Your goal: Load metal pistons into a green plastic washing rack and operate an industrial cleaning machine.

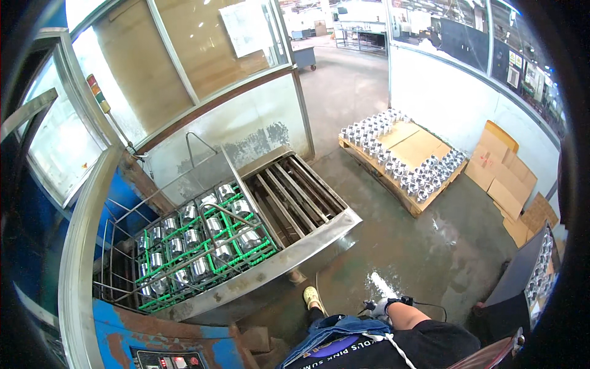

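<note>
My right hand (382,307), in a pale glove, is low in front of my body, near the wet floor. Its fingers look closed around a small dark tool (368,305), whose exact kind is too small to make out. A thin black cord or hose (431,303) runs off to the right beside that wrist. My left hand does not show. Away to the left, a wire basket with green-coated dividers (228,229) holds rows of shiny metal cylinders (200,268), well apart from my hand.
The basket rests on a metal-edged roller conveyor (307,261) with open rails. A wooden pallet (409,206) bears cardboard and many metal parts (424,178). Flattened cardboard (504,175) leans on the right wall. A blue control panel (166,357) stands lower left; another stack of parts (541,277) is far right.
</note>
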Tool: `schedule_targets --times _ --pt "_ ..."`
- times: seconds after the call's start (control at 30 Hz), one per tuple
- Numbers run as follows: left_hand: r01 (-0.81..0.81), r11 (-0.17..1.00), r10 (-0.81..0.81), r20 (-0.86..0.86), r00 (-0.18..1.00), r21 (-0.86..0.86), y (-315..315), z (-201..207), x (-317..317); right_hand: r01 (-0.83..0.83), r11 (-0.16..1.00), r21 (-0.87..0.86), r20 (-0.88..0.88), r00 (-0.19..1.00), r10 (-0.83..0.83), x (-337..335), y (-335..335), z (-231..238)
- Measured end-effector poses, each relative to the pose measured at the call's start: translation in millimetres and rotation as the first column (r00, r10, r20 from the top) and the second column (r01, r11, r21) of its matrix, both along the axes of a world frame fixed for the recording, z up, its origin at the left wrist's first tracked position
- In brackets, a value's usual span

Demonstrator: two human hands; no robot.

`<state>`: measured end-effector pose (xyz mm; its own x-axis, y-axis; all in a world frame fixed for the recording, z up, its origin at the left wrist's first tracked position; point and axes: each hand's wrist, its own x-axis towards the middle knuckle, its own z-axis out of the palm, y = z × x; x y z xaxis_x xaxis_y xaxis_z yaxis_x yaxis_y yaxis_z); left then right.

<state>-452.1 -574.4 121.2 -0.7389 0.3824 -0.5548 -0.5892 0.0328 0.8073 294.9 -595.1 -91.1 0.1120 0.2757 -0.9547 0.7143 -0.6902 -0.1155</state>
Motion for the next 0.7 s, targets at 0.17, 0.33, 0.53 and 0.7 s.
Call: schedule_targets --times 0.17,0.33,0.53,0.7 --pt "-0.017 1.000 0.016 -0.004 1.000 -0.025 -0.9 1.8 3.0 -0.164 0.987 0.000 0.142 0.977 0.162 1.3 -10.8 -21.3" --pt "-0.008 0.999 0.005 -0.068 0.998 -0.037 -3.1 8.0 6.5 -0.129 0.990 0.051 0.130 0.984 0.121 -0.8 -16.0 -20.8" --pt "0.014 1.000 -0.015 -0.025 1.000 -0.005 -11.4 -1.1 -2.5 -0.084 0.984 0.159 0.083 0.994 0.072 -2.9 4.2 1.1" --pt "0.010 0.999 -0.007 -0.057 0.998 0.039 -7.2 36.3 52.1 0.029 0.967 0.254 0.050 0.998 -0.043 -3.6 6.3 6.5"
